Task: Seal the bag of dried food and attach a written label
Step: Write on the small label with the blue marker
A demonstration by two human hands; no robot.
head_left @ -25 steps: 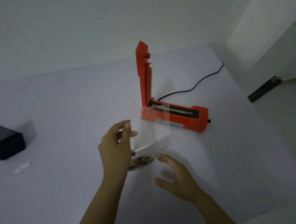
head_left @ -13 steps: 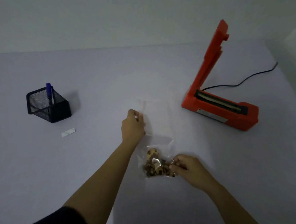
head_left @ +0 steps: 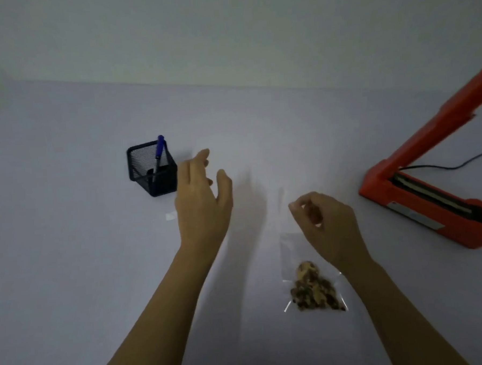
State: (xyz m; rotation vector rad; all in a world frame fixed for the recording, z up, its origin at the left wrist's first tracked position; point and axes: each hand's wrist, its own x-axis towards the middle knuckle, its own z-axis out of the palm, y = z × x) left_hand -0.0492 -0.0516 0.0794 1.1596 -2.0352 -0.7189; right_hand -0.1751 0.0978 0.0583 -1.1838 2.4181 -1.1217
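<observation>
Okay, clear bag (head_left: pixel 293 252) lies flat on the tabletop (head_left: pixel 70 247), right of centre, with dried food (head_left: pixel 314 290) bunched at its near end. Right hand (head_left: pixel 330 228) is over the bag's far part, fingers curled, thumb and forefinger close together; cannot tell if it pinches the film. Left hand (head_left: pixel 203 204) hovers spread and relaxed, holding nothing, just right of black mesh pen holder (head_left: pixel 147 173) with blue pen (head_left: pixel 159 150). White label strip (head_left: pixel 171 215) lies at left hand's edge, partly hidden. Orange sealer (head_left: pixel 385 181) at right edge, arm raised, cable (head_left: pixel 443 167) behind it.
</observation>
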